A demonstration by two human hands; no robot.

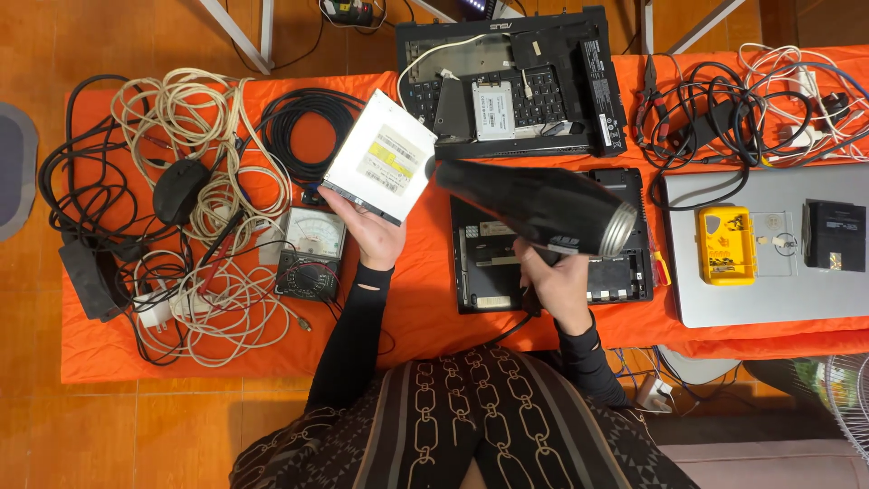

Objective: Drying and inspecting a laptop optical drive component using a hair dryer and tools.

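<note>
My left hand (371, 231) holds up a flat silver optical drive (378, 158) with a yellow and white label, tilted above the orange cloth. My right hand (552, 281) grips the handle of a black hair dryer (539, 206), whose narrow nozzle end points left at the drive's right edge and whose wide metal-ringed end faces right. Beneath the dryer lies an opened laptop base (543, 263). A second dismantled laptop chassis (511, 81) with a silver drive inside sits at the back.
Tangled white and black cables (195, 181), a black mouse (179, 190) and an analogue multimeter (310, 249) cover the left of the orange table (416, 308). On the right, a silver laptop (769, 263) carries a yellow case (726, 244) and a black box (834, 235). More cables and pliers lie behind.
</note>
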